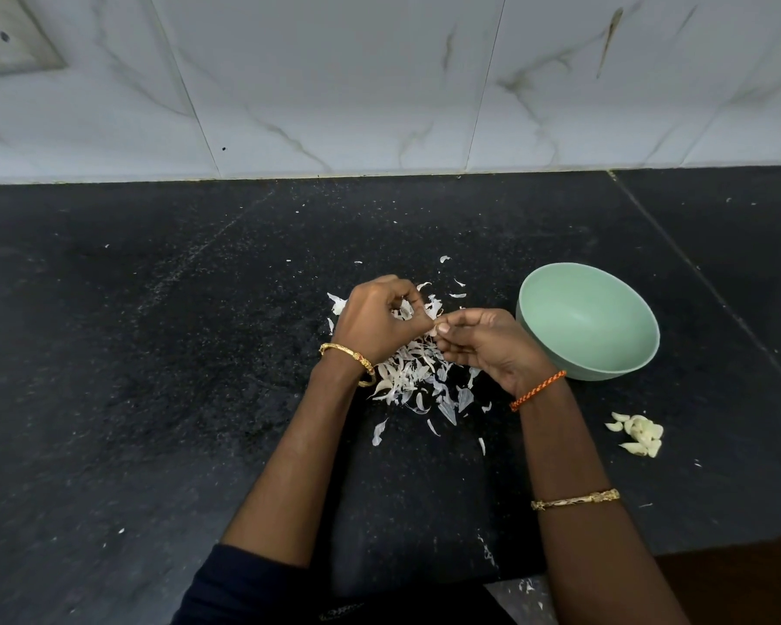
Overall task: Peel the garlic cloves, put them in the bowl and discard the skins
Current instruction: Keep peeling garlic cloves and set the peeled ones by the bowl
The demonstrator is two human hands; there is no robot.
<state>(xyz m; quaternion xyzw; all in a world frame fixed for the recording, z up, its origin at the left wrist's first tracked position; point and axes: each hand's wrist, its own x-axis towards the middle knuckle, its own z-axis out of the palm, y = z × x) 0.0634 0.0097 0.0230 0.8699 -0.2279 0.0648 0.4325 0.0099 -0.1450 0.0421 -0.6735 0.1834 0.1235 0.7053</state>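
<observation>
Two bare hands meet over a heap of papery garlic skins (413, 372) in the middle of a black counter (154, 354). The left hand (377, 324) and right hand (485, 345) both have curled fingers pinching a small garlic clove (434, 330) between their fingertips; it is mostly hidden, so its long axis cannot be told. A pale green bowl (589, 322), seemingly empty, stands just beside the right hand on its outer side, making that hand the nearer one. Peeled cloves (639, 435) lie on the counter toward its near edge, in front of the bowl.

Pale green bowl (605, 354), white skins (413, 376), black speckled counter (154, 354), grey-veined white tiles (334, 83)
</observation>
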